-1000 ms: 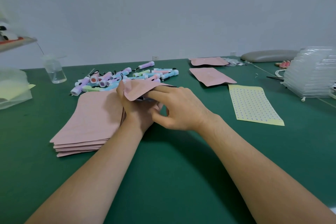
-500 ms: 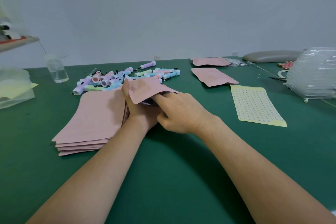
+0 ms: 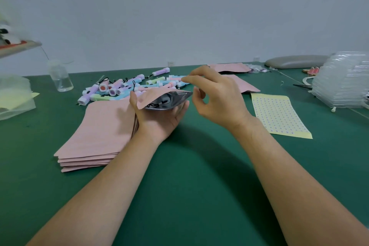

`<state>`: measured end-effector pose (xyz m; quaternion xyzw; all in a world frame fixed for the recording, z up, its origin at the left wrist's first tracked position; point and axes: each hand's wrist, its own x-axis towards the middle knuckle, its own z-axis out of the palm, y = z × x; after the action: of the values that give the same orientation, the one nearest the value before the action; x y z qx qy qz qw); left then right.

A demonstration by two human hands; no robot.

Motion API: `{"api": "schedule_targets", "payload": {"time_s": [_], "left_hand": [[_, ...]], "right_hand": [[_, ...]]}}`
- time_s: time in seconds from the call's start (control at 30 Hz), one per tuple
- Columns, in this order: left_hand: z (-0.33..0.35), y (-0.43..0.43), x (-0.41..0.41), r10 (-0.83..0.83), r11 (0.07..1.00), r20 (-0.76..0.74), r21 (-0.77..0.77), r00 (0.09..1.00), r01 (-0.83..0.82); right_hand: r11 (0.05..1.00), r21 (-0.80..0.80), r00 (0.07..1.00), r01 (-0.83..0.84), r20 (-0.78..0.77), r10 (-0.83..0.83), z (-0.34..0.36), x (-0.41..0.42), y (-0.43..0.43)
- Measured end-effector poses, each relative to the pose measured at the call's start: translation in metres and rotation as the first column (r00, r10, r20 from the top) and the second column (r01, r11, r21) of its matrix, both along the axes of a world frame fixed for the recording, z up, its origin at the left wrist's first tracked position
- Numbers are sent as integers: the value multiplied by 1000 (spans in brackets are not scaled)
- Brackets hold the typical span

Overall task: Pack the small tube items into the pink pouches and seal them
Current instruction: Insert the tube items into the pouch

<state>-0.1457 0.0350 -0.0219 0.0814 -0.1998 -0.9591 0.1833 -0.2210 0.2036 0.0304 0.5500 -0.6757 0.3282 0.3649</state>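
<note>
**Packing stage.** The left hand is gripping an open pink pouch, thumb over the upper flap and fingers cupping it from beneath. A dark cord is showing against the silver lining. The right hand is hovering just beside the mouth, fingers loosely curled, apart and holding nothing. This pouch appears loaded but unsealed. Two pouches are lying beyond it. A heap of tubes and a stack of flat pouches are awaiting packing.

Head view, forward-down, close over table
</note>
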Motion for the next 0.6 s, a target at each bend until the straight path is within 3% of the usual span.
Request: {"api": "schedule_targets", "payload": {"time_s": [0.03,0.07,0.2,0.43,0.6], "left_hand": [[-4,-4,-3,38,980,46,-196,998,-28],[-6,-3,-2,36,963,57,-268,998,-19],[-13,-7,-5,-3,966,-45,-257,999,-8],[-16,-11,-9,-43,974,8,-220,999,44],[-4,-2,-7,-5,971,103,-238,995,30]], "right_hand": [[999,46,1000,17,19,-18,-2,-6,3],[997,80,999,18,39,-21,-5,-9,5],[992,119,990,-34,138,18,-17,-22,7],[997,25,988,-74,135,70,-15,-18,1],[977,-215,970,-8,237,60,-14,-24,0]]}}
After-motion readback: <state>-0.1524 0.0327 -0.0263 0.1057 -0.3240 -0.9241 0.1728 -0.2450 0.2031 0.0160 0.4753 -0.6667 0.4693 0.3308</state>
